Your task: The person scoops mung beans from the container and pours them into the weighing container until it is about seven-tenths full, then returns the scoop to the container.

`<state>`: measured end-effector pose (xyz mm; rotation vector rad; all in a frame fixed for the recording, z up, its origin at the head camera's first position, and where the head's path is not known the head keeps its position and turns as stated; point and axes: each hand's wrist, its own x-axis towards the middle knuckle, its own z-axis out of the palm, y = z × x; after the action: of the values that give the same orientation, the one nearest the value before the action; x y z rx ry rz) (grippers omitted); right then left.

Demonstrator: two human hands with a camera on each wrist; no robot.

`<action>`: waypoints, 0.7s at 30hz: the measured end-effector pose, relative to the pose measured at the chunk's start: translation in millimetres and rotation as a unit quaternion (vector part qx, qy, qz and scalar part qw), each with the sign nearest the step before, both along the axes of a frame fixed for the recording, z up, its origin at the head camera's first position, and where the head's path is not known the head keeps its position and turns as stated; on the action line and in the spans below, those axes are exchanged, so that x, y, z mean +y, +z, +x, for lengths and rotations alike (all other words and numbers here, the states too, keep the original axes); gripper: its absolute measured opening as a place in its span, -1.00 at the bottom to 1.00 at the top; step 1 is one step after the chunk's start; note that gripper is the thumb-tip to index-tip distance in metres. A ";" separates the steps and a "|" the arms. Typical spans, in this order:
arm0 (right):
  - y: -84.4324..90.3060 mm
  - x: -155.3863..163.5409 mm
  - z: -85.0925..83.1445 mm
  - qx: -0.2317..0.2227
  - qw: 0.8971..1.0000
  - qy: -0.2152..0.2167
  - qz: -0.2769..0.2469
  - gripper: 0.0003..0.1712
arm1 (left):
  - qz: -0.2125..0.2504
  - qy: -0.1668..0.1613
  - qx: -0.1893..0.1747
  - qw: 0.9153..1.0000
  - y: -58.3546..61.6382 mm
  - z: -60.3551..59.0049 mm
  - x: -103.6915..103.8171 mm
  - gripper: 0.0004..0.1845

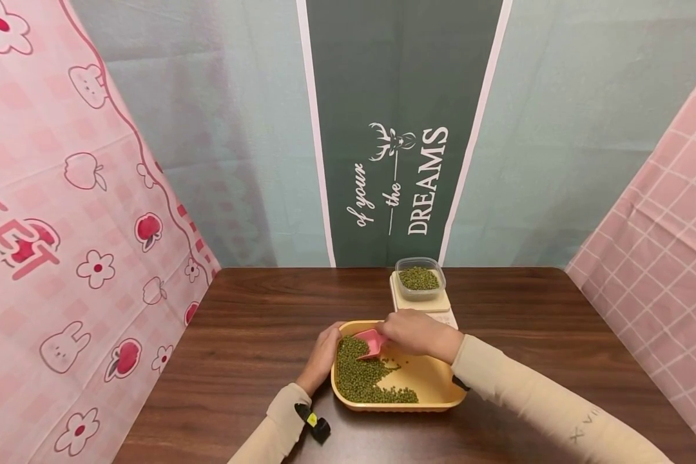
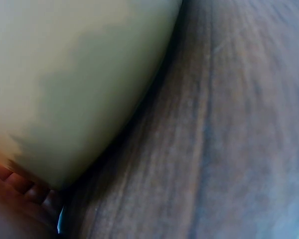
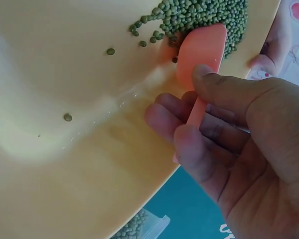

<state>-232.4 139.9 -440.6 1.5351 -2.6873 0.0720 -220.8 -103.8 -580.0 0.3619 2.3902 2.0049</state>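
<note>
A yellow tray lies on the table with green mung beans heaped mostly along its left side. My right hand grips the handle of a small pink scoop at the tray's far left part. In the right wrist view, thumb and fingers pinch that handle, and the scoop's blade meets the edge of the beans. My left hand holds the tray by its left wall. Part of its curled fingers shows against the tray's side in the left wrist view; the rest is hidden.
Behind the tray stands a white kitchen scale, bearing a clear plastic container with more mung beans. The dark wooden table ends at a hanging cloth backdrop. Pink patterned cloths hang at both sides.
</note>
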 end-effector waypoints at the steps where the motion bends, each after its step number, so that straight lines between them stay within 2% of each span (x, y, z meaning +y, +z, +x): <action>1: -0.3 -0.2 -0.3 -0.003 1.000 0.001 0.000 -0.89 | -0.004 0.003 -0.010 1.000 1.5 0.5 0.8 -0.49; 3: -0.7 -0.8 -0.4 -0.011 1.000 -0.001 0.001 -0.89 | -0.015 0.012 -0.019 1.000 4.8 1.8 2.2 -0.48; 4: -1.0 -1.1 -0.5 -0.015 1.000 -0.003 0.002 -0.88 | -0.014 0.012 -0.028 0.999 10.9 4.5 3.1 -0.49; 7: -2.6 -1.7 -0.7 -0.021 1.000 -0.004 0.003 -0.88 | -0.015 0.011 -0.017 1.000 18.5 8.9 4.0 -0.49; 10: -3.2 -1.7 -0.1 -0.020 1.000 -0.005 0.001 -0.88 | -0.001 0.006 -0.030 1.000 -7.7 -5.7 0.0 -0.48; 12: -3.5 -1.1 0.8 -0.024 1.000 -0.005 -0.002 -0.88 | 0.003 0.007 -0.046 0.999 -18.6 -12.0 -1.3 -0.48; 15: -4.1 -0.1 1.8 -0.033 0.999 -0.006 -0.005 -0.87 | 0.005 0.005 -0.051 0.999 -23.7 -15.2 -2.3 -0.48; 21: -4.8 0.6 3.4 -0.066 0.998 -0.014 -0.002 -0.86 | 0.002 0.005 -0.061 0.998 -23.7 -14.7 -2.8 -0.49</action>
<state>-229.0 140.5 -445.4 1.5424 -2.8075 0.1834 -235.5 -106.6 -603.8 0.2193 2.3201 1.9743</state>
